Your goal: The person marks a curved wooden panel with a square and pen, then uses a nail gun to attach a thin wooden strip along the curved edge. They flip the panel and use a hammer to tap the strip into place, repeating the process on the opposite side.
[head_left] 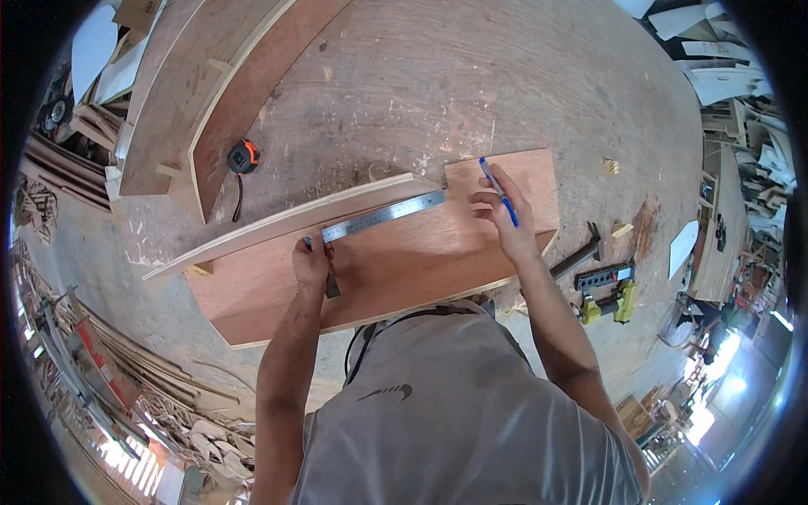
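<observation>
My left hand grips a try square near its corner. The steel blade, marked like a ruler, stretches right across a reddish plywood panel, and its dark stock hangs below my fingers. Between the fingers of my right hand is a blue pen, tilted above the panel's right part, beyond the blade's end. Along the far side of this panel a narrow plywood strip stands on edge. Whether the pen touches the wood I cannot tell.
An orange and black tape measure lies on the worktable, beside an angled plywood frame at far left. To the right are a hammer, a yellow-green nail gun and small wood blocks. Timber offcuts lie on the floor.
</observation>
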Tool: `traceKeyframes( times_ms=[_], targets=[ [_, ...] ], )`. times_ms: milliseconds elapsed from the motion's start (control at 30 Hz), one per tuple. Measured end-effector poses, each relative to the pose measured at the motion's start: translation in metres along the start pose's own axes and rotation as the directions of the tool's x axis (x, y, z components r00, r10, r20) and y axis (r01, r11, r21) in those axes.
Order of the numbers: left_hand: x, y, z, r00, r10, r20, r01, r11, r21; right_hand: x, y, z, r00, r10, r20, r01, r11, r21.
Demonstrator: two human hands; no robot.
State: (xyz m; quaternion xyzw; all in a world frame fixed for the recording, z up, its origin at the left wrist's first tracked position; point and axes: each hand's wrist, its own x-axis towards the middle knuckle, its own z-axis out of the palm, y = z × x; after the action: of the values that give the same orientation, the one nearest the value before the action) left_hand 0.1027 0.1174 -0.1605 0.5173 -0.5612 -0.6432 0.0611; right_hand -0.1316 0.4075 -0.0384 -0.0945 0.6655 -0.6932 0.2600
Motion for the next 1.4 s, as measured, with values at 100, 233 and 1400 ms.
traceKeyframes(
  times_ms=[100,233,1400],
  targets=[
    [0.001,0.002,0.000,1.000,-0.015,0.002,0.015,0.999,0.048,-0.004,-0.002,0.011,0.991,-0.104,0.087,0.070,0.941,0.331],
    [0.000,0.000,-0.001,1.000,-0.016,-0.002,0.016,0.999,0.040,-0.001,-0.009,0.023,0.997,0.065,-0.027,-0.042,0.855,0.517],
    [0.002,-0.002,0.000,1.000,0.027,-0.010,-0.026,0.997,0.079,0.028,0.093,0.059,0.982,0.130,0.139,-0.067,0.920,-0.385]
  ],
)
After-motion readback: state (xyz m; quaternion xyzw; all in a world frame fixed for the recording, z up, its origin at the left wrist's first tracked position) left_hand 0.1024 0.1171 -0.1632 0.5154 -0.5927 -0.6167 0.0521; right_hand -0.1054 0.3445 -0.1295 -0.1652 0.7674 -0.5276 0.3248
